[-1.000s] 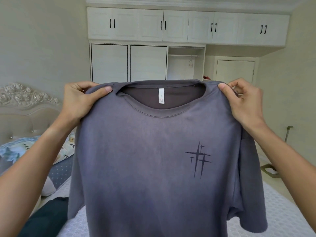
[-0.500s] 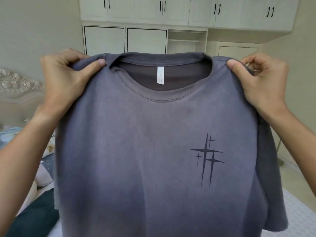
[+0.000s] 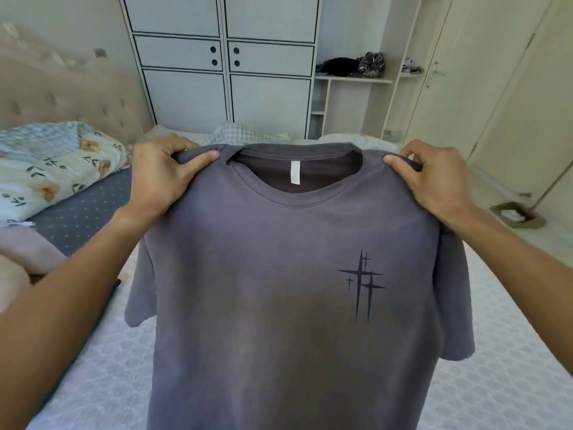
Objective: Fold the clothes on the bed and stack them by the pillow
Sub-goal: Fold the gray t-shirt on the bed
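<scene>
Far left of our left hand, w/ the padded headboard [image 3: 62,88] behind it, a floral quilt [image 3: 46,169] lies bunched on a dotted blue sheet [image 3: 83,212]. A pale pink pillow [image 3: 28,249] sits below that, just outside our left forearm.

Our left hand [image 3: 158,175] pinches the left shoulder of the grey T-shirt [image 3: 279,290], thumb on the front side, other fingers curled over the top edge behind the fabric. Btwn both hands the neckline is stretched flat & facing us, white tag [image 3: 295,172] visible inside the collar. The shirt hangs upright in the air from our two grips, above the white quilted mattress [image 3: 102,361]; its lower hem runs out of frame. A dark star-cross print [image 3: 361,287] sits on the chest, below & inward of our right hand.

Our right hand [image 3: 434,181] pinches the other shoulder the same way, thumb in front, fingers folded over the seam. That sleeve droops below our right wrist.

Beyond the hands: white wardrobe [image 3: 223,57], then an open shelf [image 3: 353,77] w/ dark clothes on it. Right of our right hand, a dustpan [image 3: 517,215] on the floor.
</scene>
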